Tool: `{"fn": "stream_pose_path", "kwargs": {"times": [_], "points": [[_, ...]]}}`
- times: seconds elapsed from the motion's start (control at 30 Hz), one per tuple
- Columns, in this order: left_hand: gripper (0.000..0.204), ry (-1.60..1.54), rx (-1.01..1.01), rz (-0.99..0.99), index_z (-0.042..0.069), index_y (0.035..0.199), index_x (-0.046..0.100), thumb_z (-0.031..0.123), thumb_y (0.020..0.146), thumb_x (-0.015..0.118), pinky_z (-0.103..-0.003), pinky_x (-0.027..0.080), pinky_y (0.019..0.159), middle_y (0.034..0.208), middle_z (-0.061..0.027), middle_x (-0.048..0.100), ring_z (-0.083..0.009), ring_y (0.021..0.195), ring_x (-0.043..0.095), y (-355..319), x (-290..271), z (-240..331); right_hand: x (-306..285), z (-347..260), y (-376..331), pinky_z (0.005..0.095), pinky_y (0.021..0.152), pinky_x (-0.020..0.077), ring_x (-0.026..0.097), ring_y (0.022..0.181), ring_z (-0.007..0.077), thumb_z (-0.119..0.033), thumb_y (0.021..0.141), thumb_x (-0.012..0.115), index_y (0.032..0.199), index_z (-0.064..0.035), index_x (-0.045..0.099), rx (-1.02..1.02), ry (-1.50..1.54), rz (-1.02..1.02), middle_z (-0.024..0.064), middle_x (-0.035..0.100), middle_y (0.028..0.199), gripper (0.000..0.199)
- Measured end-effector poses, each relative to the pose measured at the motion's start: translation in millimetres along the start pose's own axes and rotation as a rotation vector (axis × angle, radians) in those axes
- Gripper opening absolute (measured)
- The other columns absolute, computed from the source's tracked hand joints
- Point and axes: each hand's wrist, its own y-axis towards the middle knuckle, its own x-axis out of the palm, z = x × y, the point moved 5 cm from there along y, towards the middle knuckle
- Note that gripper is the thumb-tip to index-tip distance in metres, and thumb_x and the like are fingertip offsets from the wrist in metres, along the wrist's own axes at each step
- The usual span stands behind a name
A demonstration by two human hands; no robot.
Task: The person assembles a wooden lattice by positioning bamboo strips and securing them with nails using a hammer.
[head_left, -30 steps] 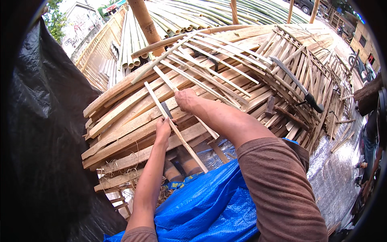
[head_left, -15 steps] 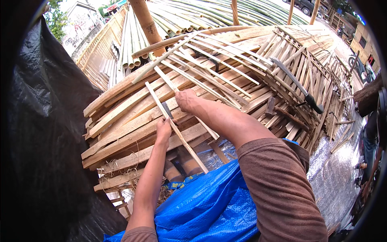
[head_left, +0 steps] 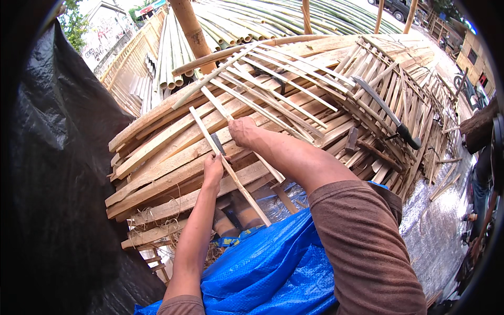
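Both my hands are over a stack of wooden planks. My left hand is closed around a slim bamboo strip, which slants from the planks down toward my lap. Just beyond its fingers a dark flat blade shows beside the strip; whether the hand touches it I cannot tell. My right hand is closed on a second bamboo strip, which runs out on both sides of the fist, roughly alongside the first. Its fingertips are turned away from view.
More strips lie across the planks beyond my hands. At right are a curved blade with a black handle, a hammer and slatted bamboo panels. Blue tarp covers my lap; black sheeting hangs at left. Bamboo poles lie behind.
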Motion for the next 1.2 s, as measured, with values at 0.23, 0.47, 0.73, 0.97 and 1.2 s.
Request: {"fn": "stream_pose_path", "kwargs": {"times": [0.23,0.47,0.73,0.97,1.2], "points": [[0.025,-0.030,-0.028,-0.009,0.002,0.102,0.057,0.024,0.105,0.043,-0.028,0.048,0.067,0.090,-0.0070,0.071,-0.0126,0.073,0.060,-7.3,2.3,7.1,5.9,1.4,5.7,0.0401,0.069,0.0601,0.072,0.097,0.0212,-0.017,0.092,0.060,0.118,-0.0034,0.064,0.000,0.040,0.012,0.0078,0.072,0.111,0.030],[0.024,0.010,-0.063,-0.036,0.005,0.104,0.056,0.025,0.105,0.043,-0.028,0.048,0.060,0.087,-0.0050,0.069,-0.0115,0.068,0.058,-2.4,-0.6,1.6,6.5,1.2,5.9,0.0344,0.073,0.0578,0.071,0.098,0.0204,-0.018,0.091,0.061,0.116,-0.0041,0.062,0.036,0.045,0.004,0.0079,0.072,0.107,0.029],[0.025,0.005,-0.050,-0.023,0.005,0.104,0.056,0.027,0.105,0.042,-0.031,0.050,0.062,0.088,-0.0055,0.069,-0.0134,0.071,0.061,-3.9,0.7,5.5,2.1,-1.1,6.6,0.0358,0.076,0.0583,0.071,0.101,0.0210,-0.019,0.092,0.060,0.119,-0.0033,0.061,0.049,0.055,-0.066,0.0091,0.071,0.113,0.031],[0.024,0.011,-0.034,-0.029,0.006,0.104,0.055,0.027,0.105,0.043,-0.031,0.049,0.061,0.089,-0.0063,0.068,-0.0136,0.070,0.060,3.1,-1.3,-2.5,2.4,-0.8,8.2,0.0337,0.077,0.0577,0.071,0.102,0.0211,-0.021,0.090,0.063,0.121,-0.0027,0.059,0.065,0.072,-0.045,0.0093,0.071,0.113,0.037],[0.026,0.002,-0.048,-0.044,0.006,0.104,0.056,0.028,0.106,0.042,-0.031,0.051,0.062,0.088,-0.0042,0.066,-0.0129,0.071,0.059,-6.2,1.6,7.4,6.8,-0.7,7.3,0.0332,0.076,0.0575,0.071,0.100,0.0204,-0.022,0.090,0.062,0.120,-0.0035,0.061,0.040,0.044,-0.007,0.0085,0.072,0.110,0.035]]}}
